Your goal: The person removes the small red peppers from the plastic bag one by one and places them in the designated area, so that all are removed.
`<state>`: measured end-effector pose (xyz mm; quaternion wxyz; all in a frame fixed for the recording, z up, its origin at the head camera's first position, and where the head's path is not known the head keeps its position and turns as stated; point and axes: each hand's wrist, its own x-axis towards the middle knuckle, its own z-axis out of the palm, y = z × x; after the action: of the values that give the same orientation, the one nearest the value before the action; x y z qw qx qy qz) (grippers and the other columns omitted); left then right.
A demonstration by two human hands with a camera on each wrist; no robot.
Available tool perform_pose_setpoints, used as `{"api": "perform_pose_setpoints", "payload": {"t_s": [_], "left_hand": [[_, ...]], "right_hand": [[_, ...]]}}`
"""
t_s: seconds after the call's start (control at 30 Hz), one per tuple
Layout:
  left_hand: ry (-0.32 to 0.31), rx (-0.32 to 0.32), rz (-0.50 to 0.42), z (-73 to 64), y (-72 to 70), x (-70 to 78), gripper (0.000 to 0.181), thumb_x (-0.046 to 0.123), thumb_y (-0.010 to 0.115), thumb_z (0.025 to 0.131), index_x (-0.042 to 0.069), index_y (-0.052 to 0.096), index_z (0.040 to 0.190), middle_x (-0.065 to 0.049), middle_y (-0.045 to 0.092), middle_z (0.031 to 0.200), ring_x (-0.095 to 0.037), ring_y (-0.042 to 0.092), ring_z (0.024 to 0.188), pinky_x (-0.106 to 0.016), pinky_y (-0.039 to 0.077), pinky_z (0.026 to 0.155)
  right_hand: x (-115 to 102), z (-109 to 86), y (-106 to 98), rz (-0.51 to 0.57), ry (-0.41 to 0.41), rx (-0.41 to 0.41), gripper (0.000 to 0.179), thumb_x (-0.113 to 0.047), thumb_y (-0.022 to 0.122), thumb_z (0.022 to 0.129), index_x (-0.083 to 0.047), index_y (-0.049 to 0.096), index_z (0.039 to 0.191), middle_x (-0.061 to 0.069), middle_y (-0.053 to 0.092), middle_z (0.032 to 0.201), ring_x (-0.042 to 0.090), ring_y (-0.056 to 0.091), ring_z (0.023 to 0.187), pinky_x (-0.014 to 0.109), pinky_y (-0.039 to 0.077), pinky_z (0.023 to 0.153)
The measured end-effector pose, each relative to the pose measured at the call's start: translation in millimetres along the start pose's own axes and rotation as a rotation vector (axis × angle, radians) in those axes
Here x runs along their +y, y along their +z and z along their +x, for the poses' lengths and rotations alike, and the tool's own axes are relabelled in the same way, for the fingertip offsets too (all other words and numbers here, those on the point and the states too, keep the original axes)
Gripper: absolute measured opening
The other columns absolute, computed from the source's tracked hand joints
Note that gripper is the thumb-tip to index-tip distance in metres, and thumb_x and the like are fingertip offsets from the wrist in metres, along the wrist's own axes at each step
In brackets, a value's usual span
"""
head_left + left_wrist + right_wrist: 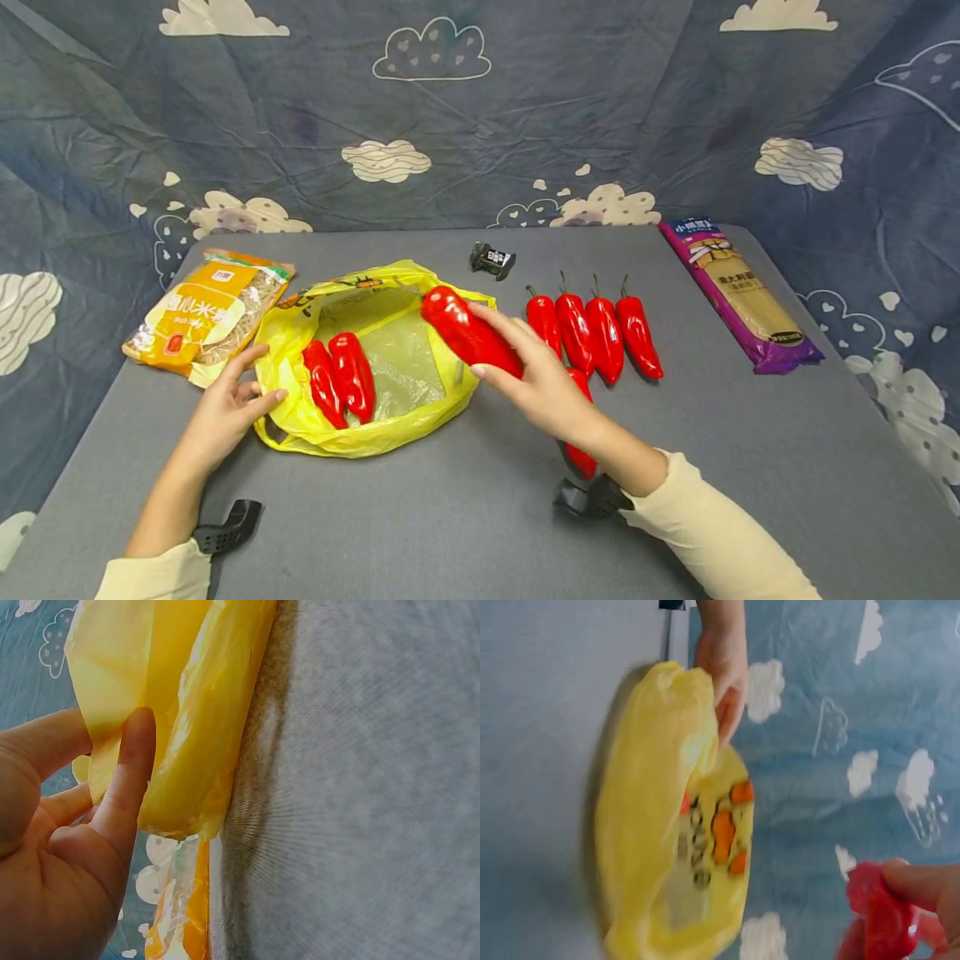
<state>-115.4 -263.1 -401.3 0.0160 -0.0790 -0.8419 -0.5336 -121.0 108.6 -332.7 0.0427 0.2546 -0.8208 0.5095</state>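
Observation:
A yellow plastic bag lies with its mouth spread wide, two red peppers inside at its left. My left hand pinches the bag's left rim between thumb and fingers, as the left wrist view also shows. Beyond the bag's right edge, my right hand grips another red pepper above the table. In the right wrist view this held pepper is partly covered by the fingers. Several red peppers lie to the right of that hand, and one pepper is partly hidden under the forearm.
An orange-and-clear food packet lies left of the bag. Behind the bag is a small black wrapped item. A purple noodle packet lies at the far right. Cloud-patterned cloth hangs along the grey table's back edge.

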Motion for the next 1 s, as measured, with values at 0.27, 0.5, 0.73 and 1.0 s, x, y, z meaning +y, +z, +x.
{"api": "perform_pose_setpoints", "payload": {"t_s": [0.27, 0.5, 0.73, 1.0], "left_hand": [[0.005, -0.005, 0.001, 2.2, -0.1, -1.0, 0.066, -0.005, 0.062, 0.081, -0.001, 0.026, 0.136, 0.000, 0.058, 0.072, -0.004, 0.052, 0.061, -0.022, 0.039, 0.047], [-0.004, 0.001, 0.011, 1.5, -0.3, -0.7, 0.066, -0.004, 0.062, 0.081, -0.001, 0.026, 0.136, -0.002, 0.058, 0.073, -0.004, 0.052, 0.062, -0.022, 0.039, 0.047], [0.004, -0.001, -0.021, 0.4, 0.0, -1.2, 0.065, -0.006, 0.061, 0.081, -0.002, 0.025, 0.136, 0.001, 0.058, 0.071, -0.004, 0.053, 0.062, -0.021, 0.041, 0.050], [0.005, -0.007, -0.033, -0.5, -0.5, -1.2, 0.064, -0.006, 0.059, 0.083, -0.001, 0.024, 0.136, 0.000, 0.057, 0.071, -0.004, 0.053, 0.062, -0.021, 0.041, 0.051]], "right_hand": [[35.0, -64.0, -48.9, 0.031, 0.132, 0.241, 0.065, 0.004, 0.062, 0.081, -0.014, 0.036, 0.138, 0.008, 0.043, 0.129, 0.016, 0.044, 0.109, 0.017, 0.042, 0.080], [59.0, -103.2, -63.1, -0.015, 0.308, 0.338, 0.067, 0.003, 0.064, 0.080, -0.018, 0.037, 0.137, 0.007, 0.048, 0.111, 0.010, 0.049, 0.094, 0.014, 0.042, 0.075], [70.8, -127.8, -63.4, -0.112, 0.404, 0.351, 0.066, -0.002, 0.065, 0.081, -0.014, 0.035, 0.138, 0.016, 0.050, 0.115, 0.003, 0.048, 0.092, 0.009, 0.037, 0.074], [74.6, -137.4, -62.3, -0.238, 0.497, 0.347, 0.064, -0.012, 0.065, 0.083, -0.013, 0.033, 0.139, 0.016, 0.051, 0.110, 0.021, 0.048, 0.093, 0.011, 0.035, 0.071]]}}
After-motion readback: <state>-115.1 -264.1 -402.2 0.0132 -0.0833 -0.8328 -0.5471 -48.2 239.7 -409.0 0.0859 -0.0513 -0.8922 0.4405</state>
